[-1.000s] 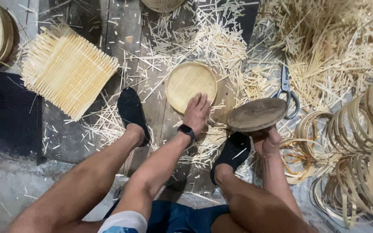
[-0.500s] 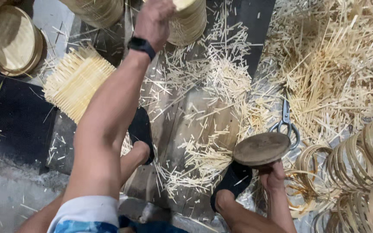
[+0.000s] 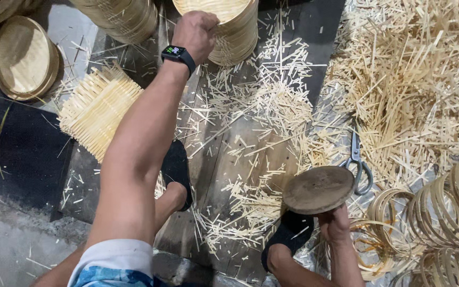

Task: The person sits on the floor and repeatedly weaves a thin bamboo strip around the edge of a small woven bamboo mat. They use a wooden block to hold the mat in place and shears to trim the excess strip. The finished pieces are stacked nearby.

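No packages or labels in sight — just bamboo. The left hand (image 3: 196,33) reaches far forward, arm stretched out, black wristwatch (image 3: 178,55) facing up, fingers curled over the rim of a stack of round bamboo trays (image 3: 237,29) at the top of the view. The right hand (image 3: 334,224) stays low by the right foot, fist clenched under a round wooden disc (image 3: 319,188), holding it up flat — what it grips beneath is hidden. Scissors (image 3: 358,162) lie just beyond the disc among loose bamboo splints (image 3: 415,85); bamboo rings (image 3: 442,212) pile up at right.
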